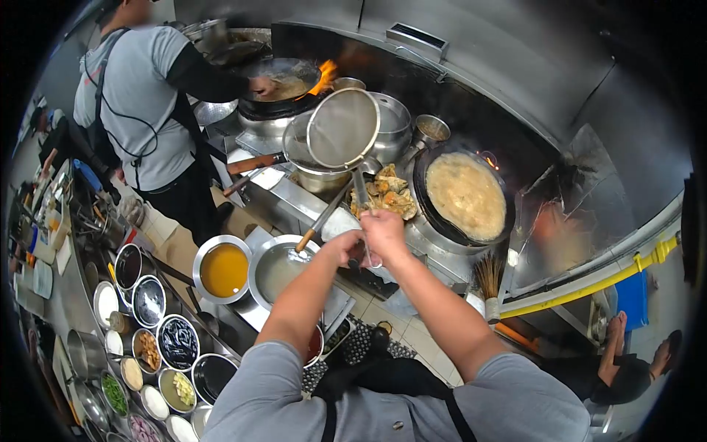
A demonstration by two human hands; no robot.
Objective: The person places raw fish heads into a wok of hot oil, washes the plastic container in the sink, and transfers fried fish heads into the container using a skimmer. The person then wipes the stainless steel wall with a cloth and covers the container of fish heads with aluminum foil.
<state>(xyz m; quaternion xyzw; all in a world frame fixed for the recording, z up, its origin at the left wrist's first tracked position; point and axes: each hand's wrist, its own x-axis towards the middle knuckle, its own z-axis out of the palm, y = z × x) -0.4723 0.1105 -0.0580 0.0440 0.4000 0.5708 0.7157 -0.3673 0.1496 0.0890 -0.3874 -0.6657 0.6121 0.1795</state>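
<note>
My right hand (384, 234) is wrapped round the handle of a round mesh strainer (342, 129), which is raised above the stove. Close beside it on the left, my left hand (345, 247) has its fingers curled inward; whatever it grips is hidden. A white cloth (341, 225) lies just behind my hands. Browned food pieces (388, 193) sit beyond them. To the right, a wok (465, 193) is full of bubbling, pale, foamy liquid. A wooden-handled ladle (322, 219) slants down to the left of my hands.
A co-worker (147, 96) stands at the left by a flaming wok (283, 79). Bowls of yellow liquid (224, 270) and cloudy liquid (280, 272) sit left of my arms. Ingredient containers (177, 342) fill the lower left. A bamboo brush (489, 283) stands at the right.
</note>
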